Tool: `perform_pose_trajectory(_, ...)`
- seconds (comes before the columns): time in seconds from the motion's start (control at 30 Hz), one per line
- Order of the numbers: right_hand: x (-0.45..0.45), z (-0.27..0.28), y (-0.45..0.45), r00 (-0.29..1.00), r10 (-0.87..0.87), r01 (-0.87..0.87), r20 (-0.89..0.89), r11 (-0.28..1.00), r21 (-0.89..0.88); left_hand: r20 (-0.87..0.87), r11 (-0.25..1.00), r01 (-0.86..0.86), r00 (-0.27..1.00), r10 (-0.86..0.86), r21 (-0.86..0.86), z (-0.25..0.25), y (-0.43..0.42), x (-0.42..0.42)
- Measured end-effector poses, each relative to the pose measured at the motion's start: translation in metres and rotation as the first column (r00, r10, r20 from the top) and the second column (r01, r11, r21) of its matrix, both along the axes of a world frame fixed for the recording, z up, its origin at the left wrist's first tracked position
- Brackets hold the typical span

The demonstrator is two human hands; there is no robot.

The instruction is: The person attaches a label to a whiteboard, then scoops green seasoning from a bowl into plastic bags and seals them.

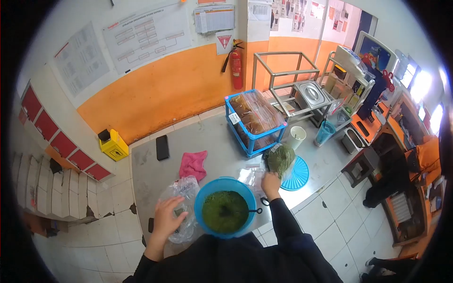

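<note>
A blue tub (198,200) of green powder (225,207) stands at the table's near edge. A dark-handled utensil (256,211) rests in the powder. My left hand (167,218) is left of the tub, fingers apart, over a crumpled clear plastic bag (186,191). To the tub's upper right, my right hand (271,185) has its fingers closed beside small clear plastic packets (250,175); what they pinch is hidden. Just beyond that hand sits a bag of green powder (281,159). It partly overlaps a blue ribbed lid (297,174). A black loop handle (265,201) lies near my right wrist.
On the metal table (141,177) are a pink cloth (192,165), a black phone (162,147), a white cup (296,137) and a blue crate (252,150) of packed brown bags. A metal rack (286,73) stands behind. A yellow bin (114,146) is left of the table.
</note>
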State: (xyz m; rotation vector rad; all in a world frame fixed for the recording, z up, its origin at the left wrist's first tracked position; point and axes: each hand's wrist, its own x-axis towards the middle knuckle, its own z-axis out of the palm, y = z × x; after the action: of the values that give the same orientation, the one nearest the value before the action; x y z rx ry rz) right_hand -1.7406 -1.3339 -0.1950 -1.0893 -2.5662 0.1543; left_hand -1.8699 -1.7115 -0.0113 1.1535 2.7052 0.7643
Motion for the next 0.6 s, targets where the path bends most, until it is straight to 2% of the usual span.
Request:
perform_pose_trajectory(0.1,-0.001,-0.004,-0.002,0.981,-0.135,0.093,-0.143,0.959,-0.267,0.039,0.979,0.129,0.990,-0.137,0.157,0.009,0.027,0.003)
perform_pose_trajectory(0.13,0.002,-0.003,-0.001,0.981,-0.133,0.090,-0.143,0.958,-0.274,0.086,0.953,0.181,0.975,-0.206,0.242,0.008,0.033,0.006)
perform_pose_trajectory(0.17,0.007,0.001,0.001,0.937,-0.200,0.068,-0.286,0.909,-0.411,0.089,0.955,0.179,0.975,-0.205,0.236,0.008,0.040,0.011)
perform_pose_trajectory(0.2,0.011,0.006,0.005,0.868,-0.281,0.023,-0.409,0.846,-0.533,0.253,0.945,0.128,0.945,-0.208,0.300,0.008,0.047,0.016)
perform_pose_trajectory(0.23,0.014,0.011,0.007,0.868,-0.279,0.021,-0.410,0.847,-0.532,0.406,0.932,0.065,0.887,-0.218,0.357,0.008,0.057,0.021)
perform_pose_trajectory(0.27,0.019,0.045,-0.002,0.792,-0.201,-0.174,-0.576,0.831,-0.528,0.403,0.931,0.061,0.890,-0.215,0.361,0.011,0.070,0.027)
perform_pose_trajectory(0.3,0.025,0.079,-0.015,0.677,-0.136,-0.362,-0.723,0.794,-0.489,0.683,0.883,-0.074,0.665,-0.304,0.464,0.016,0.084,0.033)
perform_pose_trajectory(0.33,0.029,0.111,-0.032,0.641,0.104,-0.469,-0.760,0.837,-0.281,0.843,0.832,-0.238,0.350,-0.408,0.501,0.020,0.097,0.040)
perform_pose_trajectory(0.37,0.034,0.139,-0.049,0.576,0.338,-0.567,-0.744,0.821,-0.065,0.845,0.834,-0.240,0.355,-0.401,0.496,0.023,0.111,0.045)
perform_pose_trajectory(0.4,0.040,0.157,-0.062,0.535,0.559,-0.692,-0.634,0.720,0.051,0.883,0.801,-0.379,0.116,-0.456,0.463,0.025,0.125,0.049)
perform_pose_trajectory(0.43,0.047,0.171,-0.071,0.456,0.745,-0.801,-0.488,0.582,0.141,0.849,0.770,-0.503,-0.123,-0.514,0.392,0.025,0.134,0.053)
perform_pose_trajectory(0.47,0.053,0.185,-0.076,0.456,0.740,-0.798,-0.494,0.586,0.142,0.852,0.774,-0.499,-0.121,-0.509,0.391,0.017,0.141,0.054)
perform_pose_trajectory(0.53,0.064,0.208,-0.079,0.396,0.768,-0.867,-0.503,0.494,0.072,0.913,0.839,-0.374,0.253,-0.319,0.397,-0.005,0.154,0.054)
perform_pose_trajectory(0.57,0.071,0.214,-0.077,0.399,0.709,-0.857,-0.581,0.513,0.038,0.890,0.874,-0.277,0.347,-0.296,0.399,-0.004,0.158,0.053)
perform_pose_trajectory(0.6,0.075,0.212,-0.075,0.410,0.702,-0.849,-0.582,0.527,0.037,0.891,0.879,-0.263,0.341,-0.300,0.397,-0.004,0.161,0.055)
